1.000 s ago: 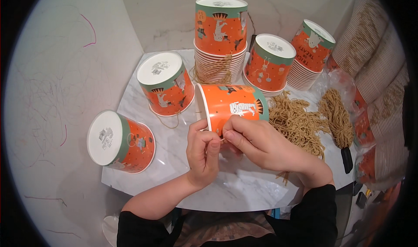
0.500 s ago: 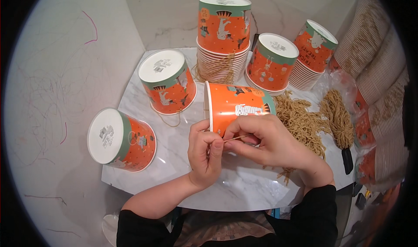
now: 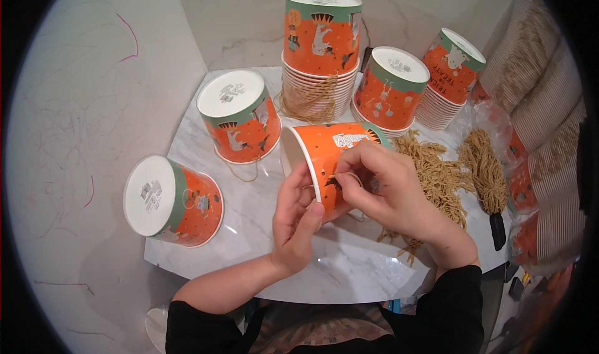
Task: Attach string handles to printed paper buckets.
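An orange paper bucket [image 3: 321, 149] with a green band lies tilted on its side in front of me, its white-rimmed mouth to the left. My left hand [image 3: 293, 223] grips its rim, thumb outside and fingers partly hidden at the mouth. Against the bucket's side, my right hand [image 3: 396, 191] pinches the end of a thin tan cord [image 3: 332, 177] between thumb and forefinger. Whether the cord passes through the wall there, I cannot tell. A loose heap of tan cords [image 3: 430, 167] lies just beyond my right hand.
Upside-down buckets stand around: one at left [image 3: 199, 207], one behind it [image 3: 240, 129], one back right [image 3: 390, 92]. Nested stacks rise at the back [image 3: 321, 42] and far right [image 3: 449, 73]. A tied cord bundle [image 3: 485, 173] lies right, beside wrapped bucket stacks [image 3: 543, 142] on the marble-look table [image 3: 249, 254].
The bucket has turned and tilted, showing more of its mouth. My left hand has gone from pinching the cord to holding the rim. My right hand brought the cord against the bucket's side.
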`<state>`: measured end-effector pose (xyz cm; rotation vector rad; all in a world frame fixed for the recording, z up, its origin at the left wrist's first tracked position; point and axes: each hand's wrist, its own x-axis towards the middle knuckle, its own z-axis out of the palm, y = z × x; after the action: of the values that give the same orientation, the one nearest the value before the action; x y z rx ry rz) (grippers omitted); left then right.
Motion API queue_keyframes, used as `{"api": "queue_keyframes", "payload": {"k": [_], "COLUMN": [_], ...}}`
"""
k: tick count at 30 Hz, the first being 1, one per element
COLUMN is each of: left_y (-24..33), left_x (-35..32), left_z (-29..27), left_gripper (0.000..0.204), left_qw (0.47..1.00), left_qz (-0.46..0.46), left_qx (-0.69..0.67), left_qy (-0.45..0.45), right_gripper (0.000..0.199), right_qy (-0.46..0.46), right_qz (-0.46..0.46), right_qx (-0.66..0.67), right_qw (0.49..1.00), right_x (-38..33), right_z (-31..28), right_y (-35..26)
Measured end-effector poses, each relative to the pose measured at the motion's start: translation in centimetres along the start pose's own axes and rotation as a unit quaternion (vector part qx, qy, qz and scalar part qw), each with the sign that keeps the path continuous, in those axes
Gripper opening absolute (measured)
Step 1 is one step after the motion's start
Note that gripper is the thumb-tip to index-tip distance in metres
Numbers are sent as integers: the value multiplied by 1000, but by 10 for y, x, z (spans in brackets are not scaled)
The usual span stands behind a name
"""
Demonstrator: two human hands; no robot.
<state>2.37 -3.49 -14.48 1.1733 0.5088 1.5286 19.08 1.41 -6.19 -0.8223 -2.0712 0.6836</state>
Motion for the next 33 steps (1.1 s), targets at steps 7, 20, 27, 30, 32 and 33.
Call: {"api": "queue_keyframes", "payload": {"k": [7, 20, 27, 30, 32, 33], "left_y": [-7, -17, -20, -16, -18, -19], "left_x": [-7, -12, -11, -11, -12, -12], "left_z": [-6, -6, -5, -3, -5, -5], "left_gripper": [62, 64, 60, 58, 53, 49], "left_qw": [999, 998, 998, 998, 998, 998], "left_qz": [-2, 23, 18, 5, 3, 0], "left_qx": [-8, 7, -6, -4, -12, -22], "left_qy": [-41, -58, -62, -63, -61, -60], "right_gripper": [18, 18, 18, 19, 24, 24], "right_qy": [8, -3, -33, -39, -32, -32], "right_qz": [-125, -162, -158, -152, -149, -148], "right_qx": [-152, -225, -222, -234, -238, -238], "right_qw": [980, 961, 962, 960, 959, 959], "right_x": [-4, -4, -3, -3, -2, -2], "right_z": [2, -4, -8, -8, -8, -8], "right_y": [3, 1, 0, -3, -5, -5]}}
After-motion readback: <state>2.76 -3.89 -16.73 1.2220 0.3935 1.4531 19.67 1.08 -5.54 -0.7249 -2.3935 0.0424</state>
